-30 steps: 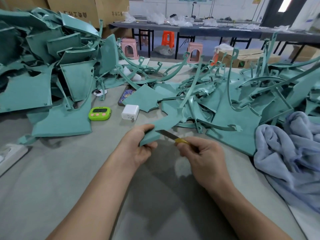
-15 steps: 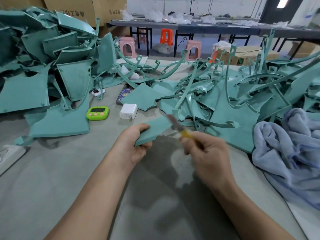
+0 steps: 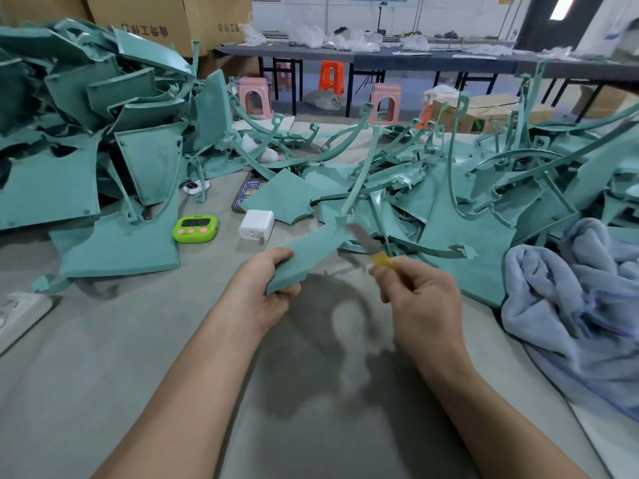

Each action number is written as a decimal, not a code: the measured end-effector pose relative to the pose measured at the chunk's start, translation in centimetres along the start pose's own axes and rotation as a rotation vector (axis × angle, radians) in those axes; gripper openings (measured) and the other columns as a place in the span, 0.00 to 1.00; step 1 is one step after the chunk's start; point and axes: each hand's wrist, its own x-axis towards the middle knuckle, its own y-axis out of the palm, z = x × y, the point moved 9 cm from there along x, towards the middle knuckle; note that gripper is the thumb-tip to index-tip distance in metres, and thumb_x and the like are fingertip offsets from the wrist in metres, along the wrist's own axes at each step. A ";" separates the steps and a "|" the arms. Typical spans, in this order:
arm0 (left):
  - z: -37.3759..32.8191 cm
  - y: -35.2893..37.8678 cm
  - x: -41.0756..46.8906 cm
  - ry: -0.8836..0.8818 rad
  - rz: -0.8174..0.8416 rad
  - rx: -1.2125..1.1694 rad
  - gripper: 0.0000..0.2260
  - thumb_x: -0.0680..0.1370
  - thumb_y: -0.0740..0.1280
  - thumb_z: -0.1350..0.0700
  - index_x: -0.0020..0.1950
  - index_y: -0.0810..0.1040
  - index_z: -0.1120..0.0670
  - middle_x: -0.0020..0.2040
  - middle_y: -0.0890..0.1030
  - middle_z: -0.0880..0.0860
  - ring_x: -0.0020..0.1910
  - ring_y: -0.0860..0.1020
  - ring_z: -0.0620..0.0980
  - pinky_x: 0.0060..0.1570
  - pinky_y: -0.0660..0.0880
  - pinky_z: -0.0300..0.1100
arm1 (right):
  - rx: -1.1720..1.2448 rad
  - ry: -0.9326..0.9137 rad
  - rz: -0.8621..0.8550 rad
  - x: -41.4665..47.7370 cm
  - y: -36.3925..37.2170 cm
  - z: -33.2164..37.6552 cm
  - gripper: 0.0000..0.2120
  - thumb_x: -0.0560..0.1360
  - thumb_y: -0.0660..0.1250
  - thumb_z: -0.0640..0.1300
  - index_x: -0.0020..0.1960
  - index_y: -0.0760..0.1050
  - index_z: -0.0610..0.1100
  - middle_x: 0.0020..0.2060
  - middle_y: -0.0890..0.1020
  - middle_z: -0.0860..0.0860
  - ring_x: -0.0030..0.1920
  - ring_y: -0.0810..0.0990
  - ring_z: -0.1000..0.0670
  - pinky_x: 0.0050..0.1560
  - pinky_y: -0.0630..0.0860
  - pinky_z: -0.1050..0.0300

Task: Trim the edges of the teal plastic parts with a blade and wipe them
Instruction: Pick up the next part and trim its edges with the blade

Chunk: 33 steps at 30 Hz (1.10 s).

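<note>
While left hand [image 3: 264,295] grips teal plastic part [image 3: 307,255] raised off desk [image 3: 114,357] exposing its edge, right hand [image 3: 420,295] pinches yellow-handled blade [image 3: 363,240] against it.

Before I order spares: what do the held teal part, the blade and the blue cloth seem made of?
The teal part is likely moulded plastic: matte, thin, evenly coloured. The blade seems to be grey metal, though it is blurred; its yellow handle is probably plastic. The blue cloth looks like soft plush fabric, perhaps microfibre, judging by its fuzzy rumpled folds.
</note>
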 end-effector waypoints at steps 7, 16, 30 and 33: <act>-0.9 1.0 -0.2 0.198 0.099 0.005 0.08 0.83 0.63 0.62 0.58 0.80 0.56 0.49 0.87 0.55 0.41 0.86 0.50 0.32 0.81 0.42 | 0.662 0.259 0.376 -1.7 4.3 -0.8 0.05 0.75 0.74 0.40 0.41 0.87 0.43 0.50 0.85 0.46 0.56 0.82 0.52 0.59 0.80 0.54; -0.3 3.5 -2.7 0.190 0.635 0.465 0.22 0.68 0.76 0.60 0.63 0.83 0.55 0.62 0.83 0.60 0.58 0.83 0.57 0.54 0.80 0.46 | 0.375 0.081 0.227 0.7 0.9 -0.7 0.04 0.74 0.75 0.41 0.43 0.88 0.47 0.41 0.88 0.47 0.45 0.84 0.53 0.49 0.80 0.60; -2.8 -1.0 0.5 0.273 0.095 0.102 0.18 0.74 0.68 0.72 0.60 0.82 0.59 0.54 0.86 0.55 0.49 0.85 0.52 0.54 0.81 0.45 | 0.287 0.082 0.034 0.5 -1.6 -0.7 0.10 0.79 0.70 0.38 0.41 0.86 0.46 0.39 0.86 0.48 0.39 0.80 0.55 0.41 0.74 0.64; -3.0 -0.9 -0.1 0.313 0.104 0.093 0.19 0.72 0.67 0.75 0.60 0.82 0.61 0.54 0.86 0.57 0.50 0.85 0.54 0.55 0.81 0.47 | 0.251 0.180 0.043 -0.2 -0.7 -1.7 0.12 0.81 0.66 0.42 0.41 0.84 0.48 0.29 0.82 0.46 0.29 0.71 0.52 0.30 0.69 0.64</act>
